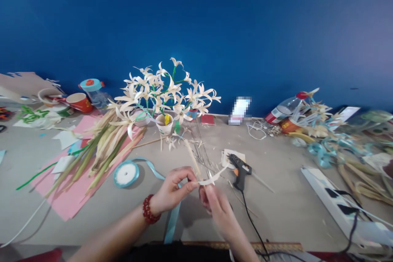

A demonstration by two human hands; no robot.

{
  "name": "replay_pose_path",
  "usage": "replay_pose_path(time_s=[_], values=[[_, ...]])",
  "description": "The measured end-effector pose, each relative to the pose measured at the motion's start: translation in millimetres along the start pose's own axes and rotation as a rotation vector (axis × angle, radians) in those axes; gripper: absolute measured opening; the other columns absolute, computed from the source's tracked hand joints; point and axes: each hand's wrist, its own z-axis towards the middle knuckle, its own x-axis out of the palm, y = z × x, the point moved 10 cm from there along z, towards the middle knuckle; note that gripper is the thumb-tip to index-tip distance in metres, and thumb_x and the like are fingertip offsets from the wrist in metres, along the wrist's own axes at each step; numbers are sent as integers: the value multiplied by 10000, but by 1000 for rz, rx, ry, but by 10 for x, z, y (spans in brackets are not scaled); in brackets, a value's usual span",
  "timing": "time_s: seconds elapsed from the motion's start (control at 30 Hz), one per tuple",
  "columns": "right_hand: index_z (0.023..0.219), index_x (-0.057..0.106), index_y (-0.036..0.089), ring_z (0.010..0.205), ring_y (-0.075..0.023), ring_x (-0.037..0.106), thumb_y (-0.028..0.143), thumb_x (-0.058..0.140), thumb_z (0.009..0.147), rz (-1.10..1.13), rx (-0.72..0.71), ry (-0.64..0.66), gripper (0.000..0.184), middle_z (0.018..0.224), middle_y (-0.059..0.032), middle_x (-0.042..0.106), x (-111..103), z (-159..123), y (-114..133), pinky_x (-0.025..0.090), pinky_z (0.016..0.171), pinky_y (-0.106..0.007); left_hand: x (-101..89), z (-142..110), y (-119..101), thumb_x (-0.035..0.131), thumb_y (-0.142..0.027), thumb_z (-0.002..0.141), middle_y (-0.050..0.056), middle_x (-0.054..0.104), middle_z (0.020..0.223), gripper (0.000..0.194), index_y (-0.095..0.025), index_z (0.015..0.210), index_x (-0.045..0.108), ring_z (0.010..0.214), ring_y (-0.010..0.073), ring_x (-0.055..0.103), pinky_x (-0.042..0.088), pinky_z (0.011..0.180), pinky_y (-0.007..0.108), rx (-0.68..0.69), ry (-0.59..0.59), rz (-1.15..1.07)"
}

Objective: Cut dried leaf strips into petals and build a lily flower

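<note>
A pale, curved strip of husk (215, 177) is pinched at its left end between the thumb and forefinger of my left hand (178, 188), which wears a red bead bracelet. My right hand (216, 206) is closed just below the strip around what look like scissors, with narrow shiny blades (210, 174) pointing up by it; the handles are mostly hidden by my fingers. Behind my hands, white handmade flowers (173, 90) on green stems stand in paper cups (164, 127). To the right of my hands a black glue gun (241, 172) lies on the table.
Dried corn husks (101, 147) lie on pink paper (66, 202) at the left. A blue ribbon spool (126, 173) is nearer. A white power strip (325, 200), cables and a plastic bottle (284, 108) are at the right. A lit phone (240, 110) leans against the blue wall.
</note>
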Motion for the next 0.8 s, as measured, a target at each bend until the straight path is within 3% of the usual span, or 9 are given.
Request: replay_pose_path(time_s=[0.07,0.13,0.37,0.6,0.7,0.8], values=[[626,427,205,534,-115,326,610,426,925,-204,-94,-60,504,581,40,365,-11,7,58,247,494,-253,-15,-4,-34,572,-268,910,41,624,734,215,-148,733,591,702,136,552,421,682,236,24,-12,30],[620,426,204,549,-119,338,591,413,939,-239,-120,-64,501,585,35,377,24,20,80,254,512,-260,-25,-14,-49,576,-254,907,43,632,731,208,-149,728,591,701,136,557,426,686,239,38,-14,53],[542,314,223,391,-45,82,703,541,795,341,317,233,588,438,123,189,358,-50,-155,34,377,-201,26,-39,-65,578,-311,903,62,646,743,245,-149,721,604,719,154,572,448,705,270,60,54,1],[542,296,224,343,-35,44,676,553,796,638,448,476,578,391,135,174,551,-241,-121,48,328,-157,87,-46,80,603,-370,884,35,582,705,269,-149,730,603,673,135,526,441,668,260,5,86,-154],[571,333,220,393,-49,71,715,504,813,463,320,318,577,439,122,198,385,-160,-153,64,372,-186,67,-60,138,602,-368,885,37,586,713,266,-147,737,598,669,133,525,436,650,252,-18,58,-162],[587,377,209,457,-74,188,673,484,861,88,86,83,550,508,82,274,133,-64,-94,135,425,-229,29,-61,88,597,-333,891,49,621,729,242,-149,734,601,686,142,551,440,669,254,11,33,-76]])
